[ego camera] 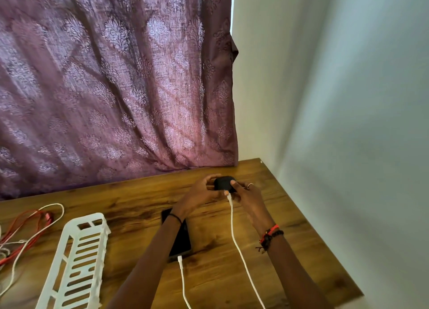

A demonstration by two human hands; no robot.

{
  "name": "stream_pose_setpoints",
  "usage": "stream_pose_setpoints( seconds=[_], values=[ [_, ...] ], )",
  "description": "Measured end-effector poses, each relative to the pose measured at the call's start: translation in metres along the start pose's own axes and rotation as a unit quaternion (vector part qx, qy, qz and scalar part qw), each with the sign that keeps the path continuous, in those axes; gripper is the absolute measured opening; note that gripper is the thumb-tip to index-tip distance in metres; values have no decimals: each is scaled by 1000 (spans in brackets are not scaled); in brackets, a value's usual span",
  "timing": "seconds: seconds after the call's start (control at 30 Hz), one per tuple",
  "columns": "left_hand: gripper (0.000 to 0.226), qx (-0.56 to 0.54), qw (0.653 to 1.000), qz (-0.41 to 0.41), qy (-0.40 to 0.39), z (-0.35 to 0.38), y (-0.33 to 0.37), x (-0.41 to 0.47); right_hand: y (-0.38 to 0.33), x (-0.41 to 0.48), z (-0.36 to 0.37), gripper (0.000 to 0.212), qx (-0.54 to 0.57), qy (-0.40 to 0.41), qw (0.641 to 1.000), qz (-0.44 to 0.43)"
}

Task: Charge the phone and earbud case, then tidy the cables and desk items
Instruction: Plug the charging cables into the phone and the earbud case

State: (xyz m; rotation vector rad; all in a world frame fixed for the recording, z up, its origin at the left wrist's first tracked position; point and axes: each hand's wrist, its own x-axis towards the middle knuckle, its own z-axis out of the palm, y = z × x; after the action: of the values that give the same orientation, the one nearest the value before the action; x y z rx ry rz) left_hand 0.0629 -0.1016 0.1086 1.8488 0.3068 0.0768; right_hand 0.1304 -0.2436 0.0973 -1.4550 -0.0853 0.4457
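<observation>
Far left: a red cable (47, 217) and a loose white cable (62, 212) lie tangled on the wooden desk (290, 250), beside a white slotted plastic tray (76, 262).

Centre: the black phone (182, 239) lies flat, partly under my left forearm, with a white charging lead (183, 281) plugged into its near end.

Beyond it, my left hand (199, 192) grips the black earbud case (224, 183) from the left, fingers curled over its top. My right hand (249, 198) holds the case from the right, thumb pressed on top and the other fingers curled behind.

A second white lead (239, 250) meets the case's near edge between my hands; whether it is seated I cannot tell. The case sits toward the desk's far right corner, before a purple curtain (116, 88).
</observation>
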Motion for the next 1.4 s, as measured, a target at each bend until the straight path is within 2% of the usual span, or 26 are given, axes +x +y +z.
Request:
stream_pose_setpoints(
  seconds=[0.13,0.33,0.47,0.53,0.63,0.73,0.9,1.0,1.03,1.1,1.17,1.23,1.4],
  values=[
    [58,58,998,-20,-12,5,-34,7,26,3,0,21,-11,1,999,46],
    [59,155,987,-31,-17,18,-63,11,76,15,-5,9,-58,50,993,86],
    [54,214,976,-39,-24,26,-94,21,95,17,-10,12,-49,38,990,128],
    [56,233,970,-61,-23,29,-115,29,102,17,-11,5,-58,36,987,143],
    [55,258,963,-71,-29,34,-125,30,110,16,-12,15,-84,42,985,146],
    [57,274,958,-74,-36,36,-121,25,114,15,-13,5,-111,48,983,137],
    [64,266,958,-91,-55,38,-149,36,114,10,-13,3,-142,72,981,108],
    [76,245,965,-77,-54,34,-136,32,116,7,-21,14,-141,98,978,117],
    [67,222,972,-70,-36,35,-125,26,117,4,-25,15,-114,108,980,124],
    [44,163,984,-57,54,36,-108,18,117,-3,-35,9,-56,135,981,131],
    [32,124,982,-37,137,44,-96,6,117,-15,-46,10,-57,163,978,113],
    [26,122,980,-4,155,56,-88,-5,119,-27,-59,12,-74,189,977,73],
    [20,145,980,79,113,103,-79,-18,121,-59,-88,12,-115,228,967,0]
  ],
)
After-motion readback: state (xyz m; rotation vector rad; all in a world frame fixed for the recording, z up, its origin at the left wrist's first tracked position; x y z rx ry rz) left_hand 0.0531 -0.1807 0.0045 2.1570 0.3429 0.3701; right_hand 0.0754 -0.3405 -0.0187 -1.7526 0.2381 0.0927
